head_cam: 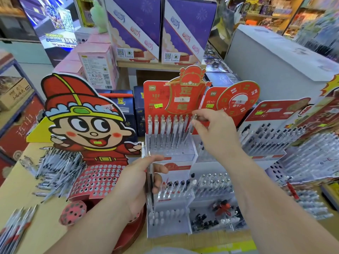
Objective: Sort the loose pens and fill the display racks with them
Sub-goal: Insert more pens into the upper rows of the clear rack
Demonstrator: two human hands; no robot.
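- A tan wooden tabletop (27, 217) in a crowded stationery shop is seen. A loose heap of clear pens (55, 171) is spread at its left, beside a red cartoon-figure cardboard rack (99, 178) whose holes are mostly unfilled.
- Nearest, a bundle of slim clear pens (149, 180) is gripped upright in the left hand (135, 182), with thumb and fingers curled round it. It is held in front of the lower tiers of a red-and-clear tiered pen rack (170, 153). Were that grip loosened, the bundle could be spilled over those tiers.
- Farther off, a single clear-barrelled pen (190, 125) is pinched near its top between the thumb and fingertips of the right hand (214, 129). It is held over the right end of the rack's top tier.
- The long axis of this pen is steeply tilted: the clicker end is pointed up and to the right, the writing tip down and to the left, towards the tier. Whether the tip is already seated in a hole cannot be made out through the motion blur.
- With such a lean, the hole could be missed, or the row of standing pens (165, 125) just beside it could be knocked askew. Uprighting before release would be advised.
- Behind the row, a red printed backing card (156, 96) is stood.
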